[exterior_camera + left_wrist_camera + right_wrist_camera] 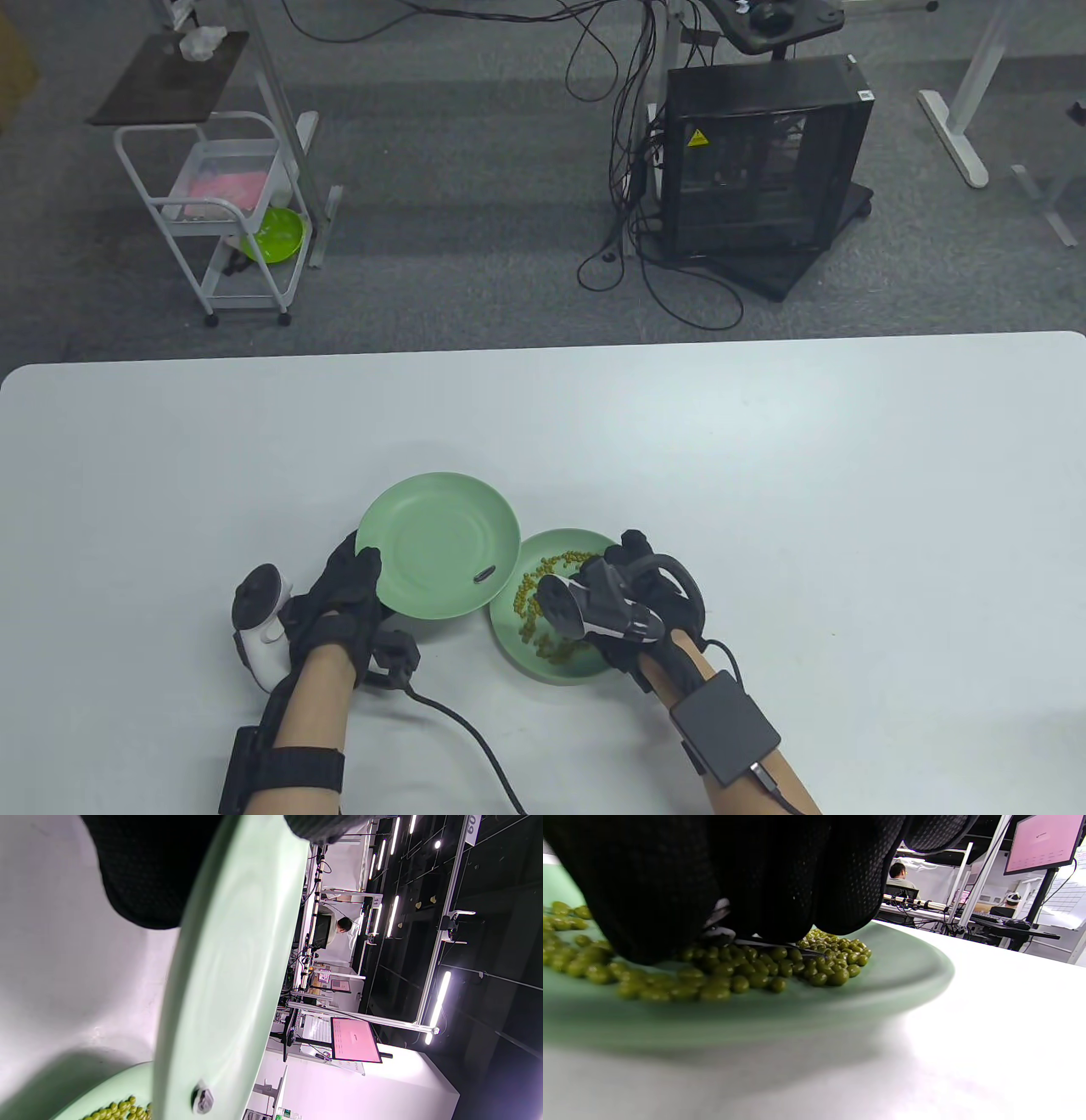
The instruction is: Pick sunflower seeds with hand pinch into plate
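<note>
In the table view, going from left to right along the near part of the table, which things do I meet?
Left hand → plate holding one sunflower seed → plate of green peas → right hand.

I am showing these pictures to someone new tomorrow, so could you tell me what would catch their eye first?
Probably the two green plates near the table's front edge: the left hand grips one plate by its rim, tilted, its edge overlapping the other, with a single dark sunflower seed lying on it. The second plate holds a scatter of small green peas, and the right hand reaches down among them.
</note>
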`<state>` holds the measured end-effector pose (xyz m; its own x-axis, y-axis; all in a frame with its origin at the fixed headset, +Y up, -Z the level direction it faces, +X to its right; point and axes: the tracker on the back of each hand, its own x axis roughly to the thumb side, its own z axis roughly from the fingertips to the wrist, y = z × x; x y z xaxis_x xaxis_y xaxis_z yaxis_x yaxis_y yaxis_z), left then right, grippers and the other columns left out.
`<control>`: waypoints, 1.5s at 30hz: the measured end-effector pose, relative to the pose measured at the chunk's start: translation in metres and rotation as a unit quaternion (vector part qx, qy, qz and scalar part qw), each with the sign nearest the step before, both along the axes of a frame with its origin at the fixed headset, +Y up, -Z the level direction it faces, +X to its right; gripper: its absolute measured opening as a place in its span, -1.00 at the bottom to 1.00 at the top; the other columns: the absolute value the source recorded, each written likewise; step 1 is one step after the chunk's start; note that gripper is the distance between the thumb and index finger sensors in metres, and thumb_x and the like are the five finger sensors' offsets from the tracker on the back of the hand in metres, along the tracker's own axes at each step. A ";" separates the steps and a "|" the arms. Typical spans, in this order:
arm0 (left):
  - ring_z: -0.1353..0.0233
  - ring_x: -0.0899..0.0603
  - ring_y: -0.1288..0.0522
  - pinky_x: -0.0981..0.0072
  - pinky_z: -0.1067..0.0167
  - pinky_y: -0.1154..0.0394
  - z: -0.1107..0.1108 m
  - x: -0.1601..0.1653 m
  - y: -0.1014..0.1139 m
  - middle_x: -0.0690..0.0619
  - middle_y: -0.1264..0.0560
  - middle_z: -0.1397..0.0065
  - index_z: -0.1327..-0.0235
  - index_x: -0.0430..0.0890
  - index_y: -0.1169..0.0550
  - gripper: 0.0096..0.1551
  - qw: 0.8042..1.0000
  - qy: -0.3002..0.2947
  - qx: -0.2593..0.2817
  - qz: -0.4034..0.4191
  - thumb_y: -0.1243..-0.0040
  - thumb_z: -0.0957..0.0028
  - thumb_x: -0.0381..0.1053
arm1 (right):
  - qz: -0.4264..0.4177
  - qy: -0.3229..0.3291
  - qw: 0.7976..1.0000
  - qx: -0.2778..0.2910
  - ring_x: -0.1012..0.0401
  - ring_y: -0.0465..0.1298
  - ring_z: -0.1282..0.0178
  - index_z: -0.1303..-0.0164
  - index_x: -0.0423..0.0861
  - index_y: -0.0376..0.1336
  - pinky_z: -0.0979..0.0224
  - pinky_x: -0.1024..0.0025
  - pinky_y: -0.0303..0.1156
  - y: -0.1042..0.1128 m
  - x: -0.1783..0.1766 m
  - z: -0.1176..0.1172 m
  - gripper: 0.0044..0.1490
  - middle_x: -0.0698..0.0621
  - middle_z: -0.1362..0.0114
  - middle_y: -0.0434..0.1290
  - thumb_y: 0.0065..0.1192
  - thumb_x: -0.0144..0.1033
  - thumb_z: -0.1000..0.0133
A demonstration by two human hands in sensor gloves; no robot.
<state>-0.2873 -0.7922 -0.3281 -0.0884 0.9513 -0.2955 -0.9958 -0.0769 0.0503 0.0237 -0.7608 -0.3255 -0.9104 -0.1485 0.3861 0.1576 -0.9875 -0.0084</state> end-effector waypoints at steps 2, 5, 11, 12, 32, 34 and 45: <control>-0.20 -0.17 -0.64 0.11 -0.04 -0.67 0.000 0.000 0.000 -0.25 -0.32 -0.41 -0.54 -0.27 -0.04 -0.20 1.000 0.000 0.000 0.000 0.00 -0.12 -0.02 | -0.002 -0.001 1.000 -0.001 0.26 0.58 -0.29 0.02 0.29 0.37 -0.60 -0.17 0.17 0.000 0.000 0.000 -0.41 0.30 -0.17 0.55 0.40 0.16 0.28; -0.20 -0.17 -0.64 0.11 -0.04 -0.66 0.000 0.000 0.000 -0.25 -0.32 -0.41 -0.54 -0.27 -0.05 -0.20 1.000 -0.001 0.000 0.000 0.00 -0.12 -0.02 | -0.010 -0.001 1.000 -0.008 0.26 0.58 -0.28 0.04 0.30 0.37 -0.59 -0.17 0.17 0.000 0.001 -0.001 -0.42 0.31 -0.15 0.55 0.41 0.16 0.29; -0.20 -0.16 -0.64 0.13 -0.02 -0.67 0.000 0.001 0.000 -0.25 -0.32 -0.41 -0.54 -0.27 -0.05 -0.20 1.000 -0.002 -0.002 0.002 0.00 -0.12 -0.02 | -0.052 0.007 0.998 -0.036 0.28 0.60 -0.25 0.12 0.31 0.39 -0.58 -0.17 0.19 0.001 0.002 -0.003 -0.53 0.32 -0.10 0.57 0.40 0.08 0.24; -0.20 -0.17 -0.64 0.13 -0.02 -0.67 0.000 0.001 0.000 -0.25 -0.32 -0.41 -0.54 -0.27 -0.05 -0.20 1.000 -0.002 -0.002 0.002 0.00 -0.12 -0.02 | -0.054 0.007 0.998 -0.037 0.28 0.60 -0.25 0.12 0.31 0.39 -0.58 -0.17 0.19 0.001 0.002 -0.003 -0.54 0.32 -0.11 0.57 0.40 0.07 0.24; -0.20 -0.17 -0.64 0.13 -0.02 -0.67 -0.001 0.001 -0.001 -0.25 -0.32 -0.41 -0.54 -0.27 -0.05 -0.20 1.000 -0.003 -0.002 0.001 -0.01 -0.12 -0.02 | -0.110 -0.005 0.993 -0.047 0.29 0.65 -0.23 0.08 0.38 0.36 -0.57 -0.13 0.22 0.006 0.012 -0.009 -0.55 0.32 -0.14 0.62 0.39 -0.03 0.19; -0.20 -0.17 -0.64 0.13 -0.02 -0.67 -0.001 0.001 -0.001 -0.26 -0.32 -0.41 -0.54 -0.26 -0.05 -0.20 1.000 -0.003 -0.001 0.001 -0.01 -0.12 -0.02 | -0.118 -0.007 0.992 -0.046 0.28 0.66 -0.22 0.06 0.38 0.36 -0.57 -0.13 0.22 0.007 0.013 -0.009 -0.54 0.32 -0.13 0.63 0.39 -0.04 0.18; -0.20 -0.17 -0.64 0.13 -0.02 -0.67 -0.001 0.001 -0.001 -0.26 -0.32 -0.41 -0.54 -0.26 -0.05 -0.20 1.000 -0.004 -0.001 0.001 -0.01 -0.12 -0.02 | -0.133 -0.007 0.990 -0.043 0.27 0.65 -0.17 0.04 0.38 0.36 -0.56 -0.12 0.23 0.006 0.014 -0.010 -0.54 0.29 -0.09 0.63 0.38 -0.06 0.16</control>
<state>-0.2864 -0.7929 -0.3288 -0.0882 0.9503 -0.2987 -0.9960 -0.0791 0.0425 0.0382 -0.7543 -0.3357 -0.9182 0.1303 0.3742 -0.1091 -0.9910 0.0775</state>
